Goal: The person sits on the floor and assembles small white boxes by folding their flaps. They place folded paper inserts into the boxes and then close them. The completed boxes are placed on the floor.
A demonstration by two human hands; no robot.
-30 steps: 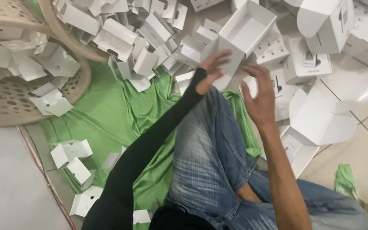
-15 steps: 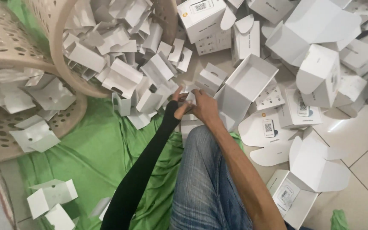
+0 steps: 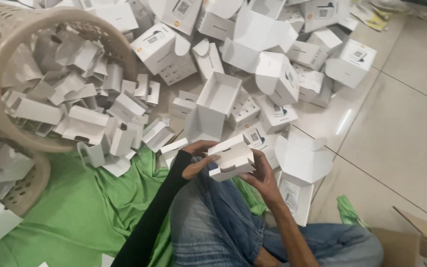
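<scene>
At the far left a tipped beige basket [image 3: 6, 59] lies on its side with a heap of white card inserts [image 3: 75, 113] spilling from its mouth onto the green cloth [image 3: 75, 207]; the heap looks loose, and a nudge from a knee or elbow could slide more pieces down toward the lap. The left hand [image 3: 198, 157], in a black sleeve, has its fingers curled against the near-left edge of a small folded white card piece [image 3: 231, 158], which is held just above the jeans-clad knee [image 3: 213, 217]. The right hand [image 3: 260, 175] closes on the same piece from below and the right, thumb on its side. The grip sits at the edges, so a hard squeeze could crease the thin card or spring a fold open, and a slack one could drop it among the look-alike pieces, where it would be hard to tell apart. Just beyond the hands stands 1 open white box [image 3: 213, 106]; a reach across could knock it over. Further right, closed white boxes [image 3: 344, 62] lie scattered on the glossy tiled floor [image 3: 401, 128], where they could skid if bumped.
</scene>
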